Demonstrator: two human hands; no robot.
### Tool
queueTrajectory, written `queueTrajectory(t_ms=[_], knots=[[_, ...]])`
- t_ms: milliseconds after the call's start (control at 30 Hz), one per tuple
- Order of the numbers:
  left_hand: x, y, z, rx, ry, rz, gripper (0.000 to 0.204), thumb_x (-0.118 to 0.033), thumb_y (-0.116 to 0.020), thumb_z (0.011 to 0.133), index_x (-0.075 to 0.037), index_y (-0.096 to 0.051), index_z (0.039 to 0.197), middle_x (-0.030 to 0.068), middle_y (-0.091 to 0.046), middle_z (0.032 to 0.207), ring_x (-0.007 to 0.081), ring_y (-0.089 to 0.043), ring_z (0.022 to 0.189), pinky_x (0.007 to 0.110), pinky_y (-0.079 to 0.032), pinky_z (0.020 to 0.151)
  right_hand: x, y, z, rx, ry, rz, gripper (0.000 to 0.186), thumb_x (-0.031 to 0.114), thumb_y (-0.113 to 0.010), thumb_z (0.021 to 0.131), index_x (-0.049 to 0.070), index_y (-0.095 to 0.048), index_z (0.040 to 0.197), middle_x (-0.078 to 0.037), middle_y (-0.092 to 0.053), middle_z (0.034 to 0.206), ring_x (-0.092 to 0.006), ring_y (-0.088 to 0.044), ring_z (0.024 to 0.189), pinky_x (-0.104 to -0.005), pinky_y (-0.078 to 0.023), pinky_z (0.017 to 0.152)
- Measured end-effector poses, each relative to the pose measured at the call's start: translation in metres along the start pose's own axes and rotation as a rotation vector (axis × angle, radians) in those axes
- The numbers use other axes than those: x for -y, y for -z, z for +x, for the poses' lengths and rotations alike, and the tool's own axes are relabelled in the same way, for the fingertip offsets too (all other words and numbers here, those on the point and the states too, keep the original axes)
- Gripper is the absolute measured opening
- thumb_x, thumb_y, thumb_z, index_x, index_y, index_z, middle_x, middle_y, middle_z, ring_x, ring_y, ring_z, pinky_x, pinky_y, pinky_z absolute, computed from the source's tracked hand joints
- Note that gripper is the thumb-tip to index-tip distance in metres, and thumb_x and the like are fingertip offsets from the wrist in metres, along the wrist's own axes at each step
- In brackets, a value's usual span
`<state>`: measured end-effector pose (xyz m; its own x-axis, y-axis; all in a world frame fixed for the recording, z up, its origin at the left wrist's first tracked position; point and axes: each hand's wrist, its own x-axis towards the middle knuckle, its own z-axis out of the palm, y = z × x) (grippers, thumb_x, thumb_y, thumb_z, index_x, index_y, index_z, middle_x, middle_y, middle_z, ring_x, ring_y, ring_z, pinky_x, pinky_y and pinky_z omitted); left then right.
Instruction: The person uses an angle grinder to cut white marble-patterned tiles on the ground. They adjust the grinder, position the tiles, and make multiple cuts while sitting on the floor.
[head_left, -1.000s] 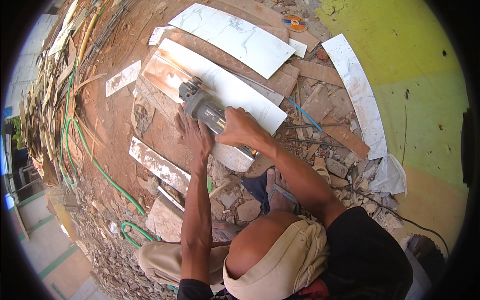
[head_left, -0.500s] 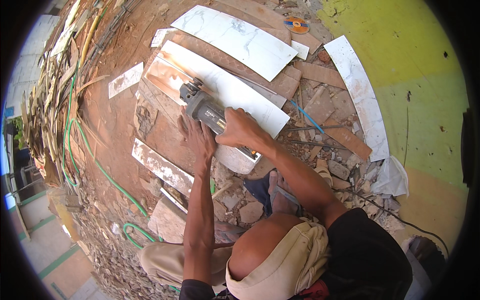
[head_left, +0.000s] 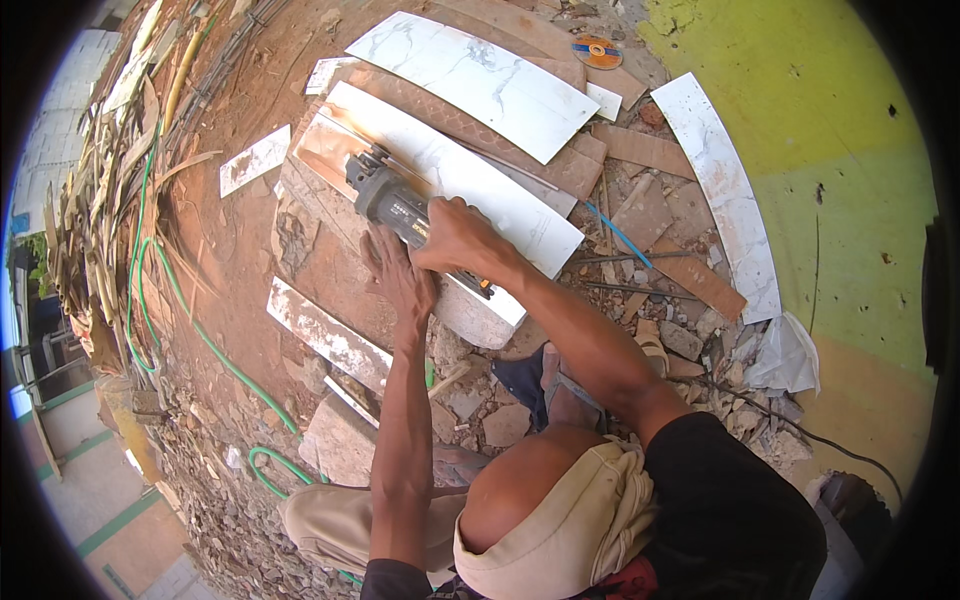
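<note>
My right hand is closed round the body of a dark angle grinder, whose head points to the far left. The grinder lies over a long white marble-patterned tile, where reddish-brown dust coats the far left end. A thin line runs along the tile near the grinder's head; the disc itself is hidden. Beside the grinder, my left hand presses down near the tile's near edge with its fingers stretched out. Under the tile sits a stone block.
Another white tile lies beyond, and a long strip rests by the yellow-green wall. An orange disc lies at the back. Rubble, a green hose, a black cable and a wood pile surround me.
The grinder and my right hand have slid a little to the left along the tile. My left hand stays nearly in place beside it.
</note>
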<state>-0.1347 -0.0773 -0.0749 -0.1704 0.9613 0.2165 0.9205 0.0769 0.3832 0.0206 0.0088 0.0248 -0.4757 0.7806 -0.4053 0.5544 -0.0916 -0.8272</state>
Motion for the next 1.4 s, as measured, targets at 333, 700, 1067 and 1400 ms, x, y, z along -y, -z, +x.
queueTrajectory(t_ms=[333, 700, 1067, 1400], knots=[[0.001, 0.001, 0.001, 0.056, 0.046, -0.006, 0.087, -0.064, -0.030, 0.098, 0.004, -0.030, 0.155, 0.0226, -0.027, 0.164, 0.0439, -0.014, 0.152, 0.056, -0.010, 0.122, 0.007, 0.003, 0.002, 0.011, -0.019, -0.040, 0.037, 0.015, -0.067, 0.061, -0.015, -0.065, 0.082, -0.040, -0.066, 0.084, -0.0498, -0.071, 0.084, -0.0482, -0.059, 0.074], [-0.009, 0.002, -0.001, 0.037, 0.096, -0.004, 0.074, -0.050, -0.031, 0.103, 0.005, -0.031, 0.154, 0.0219, -0.026, 0.164, 0.0424, -0.014, 0.152, 0.055, -0.010, 0.122, 0.000, 0.001, 0.002, 0.001, -0.024, -0.026, 0.039, 0.018, -0.069, 0.062, -0.015, -0.065, 0.083, -0.039, -0.067, 0.088, -0.0485, -0.072, 0.085, -0.0467, -0.059, 0.074], [0.000, -0.001, -0.002, 0.054, 0.077, -0.008, 0.059, -0.034, -0.033, 0.106, 0.005, -0.038, 0.150, 0.0203, -0.023, 0.166, 0.0411, -0.013, 0.152, 0.053, -0.008, 0.123, -0.006, 0.003, -0.011, 0.012, -0.019, -0.063, 0.036, 0.017, -0.069, 0.063, -0.015, -0.063, 0.079, -0.039, -0.066, 0.083, -0.0492, -0.071, 0.083, -0.0486, -0.059, 0.074], [0.008, -0.004, -0.002, 0.067, 0.034, 0.035, 0.060, -0.035, -0.035, 0.105, 0.003, -0.037, 0.151, 0.0186, -0.022, 0.167, 0.0418, -0.014, 0.152, 0.054, -0.011, 0.122, -0.004, 0.008, -0.020, 0.047, -0.040, -0.070, 0.034, 0.015, -0.067, 0.062, -0.014, -0.063, 0.078, -0.039, -0.066, 0.082, -0.0497, -0.071, 0.083, -0.0496, -0.059, 0.076]])
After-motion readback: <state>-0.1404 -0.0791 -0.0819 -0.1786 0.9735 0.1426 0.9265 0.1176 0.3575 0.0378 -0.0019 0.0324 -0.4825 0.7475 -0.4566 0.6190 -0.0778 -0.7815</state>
